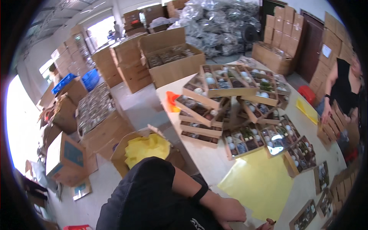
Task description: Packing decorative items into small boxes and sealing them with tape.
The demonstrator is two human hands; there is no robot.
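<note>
My left hand [231, 210], below a black wristband, is at the lower edge beside a yellow sheet [258, 182] lying on the table. Its back faces up and its fingers are hidden. Only the fingertips of my right hand [265, 225] show at the bottom edge, closed around a small dark brown thing too small to name. Beyond the sheet stand open cardboard trays [241, 140] divided into compartments, holding white balls, green bits and dark brown pieces. Clear film glints on one tray [275, 145].
More filled trays [230, 81] are stacked at the table's far side. A co-worker's hand [326, 114] touches cardboard dividers at right. Left of the table, a carton holds yellow sheets [147, 148]. Large cartons [172, 71] and bagged goods [214, 27] stand behind.
</note>
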